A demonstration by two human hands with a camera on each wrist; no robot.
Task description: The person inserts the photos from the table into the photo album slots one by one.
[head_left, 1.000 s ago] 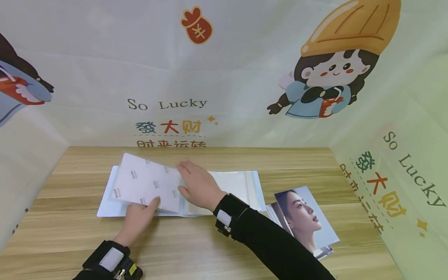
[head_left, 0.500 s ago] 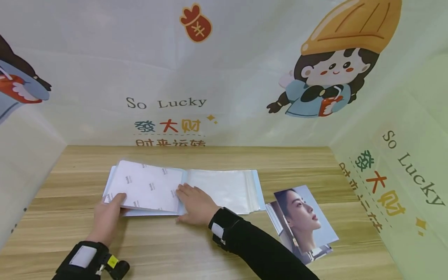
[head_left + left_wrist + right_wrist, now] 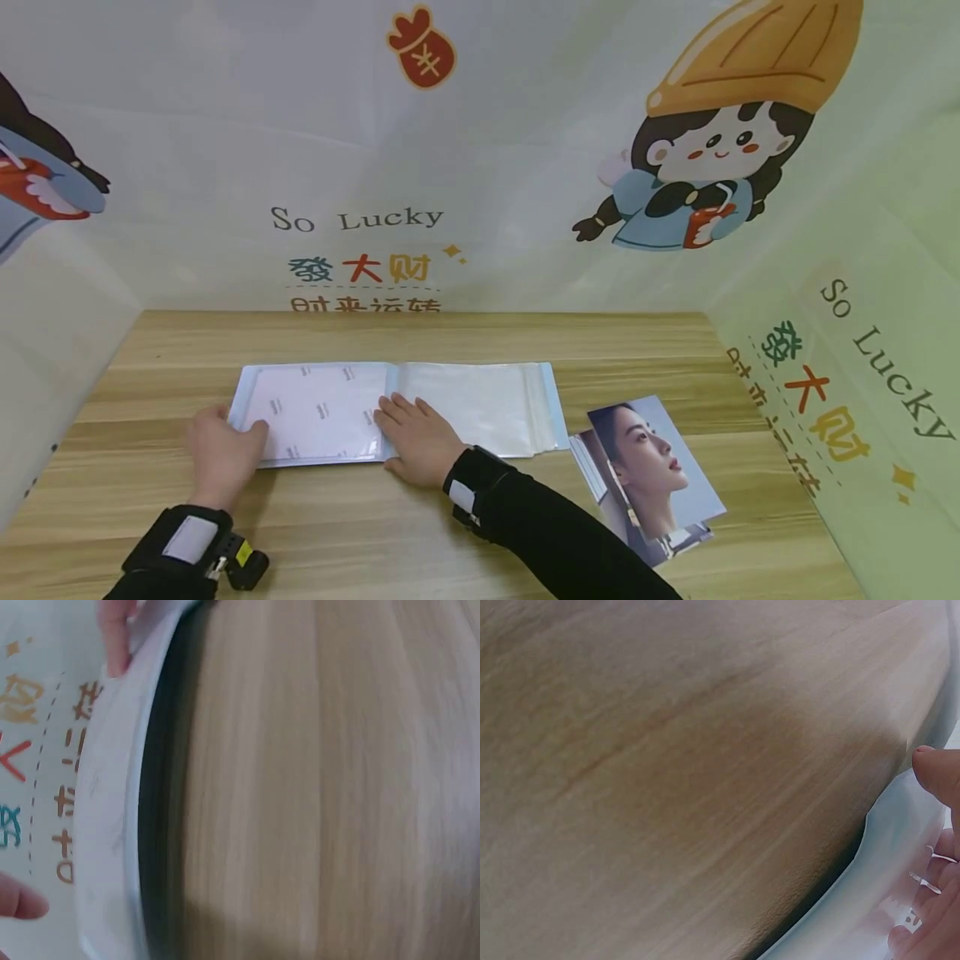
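Observation:
A photo album with pale blue edges (image 3: 557, 408) lies spread flat on the wooden table. On its left page is a white sheet (image 3: 315, 408) with small repeated grey print, lying flush with the page. Its right page (image 3: 472, 404) is a clear, whitish sleeve. At the album's left edge, my left hand (image 3: 222, 454) has thumb and fingers apart, the thumb by the sheet's lower left corner. My right hand (image 3: 422, 439) rests with extended fingers over the album's middle fold. In the right wrist view, its fingers (image 3: 937, 900) lie over the clear sleeve.
A stack of photos, a portrait print (image 3: 648, 471) on top, lies to the right of the album. Printed cloth walls (image 3: 525, 167) rise behind and beside the wooden table (image 3: 360, 533).
The raised, tilted printed sheet has come down flat onto the left page. My left hand has moved left to the album's edge and released it; my right hand has settled on the fold.

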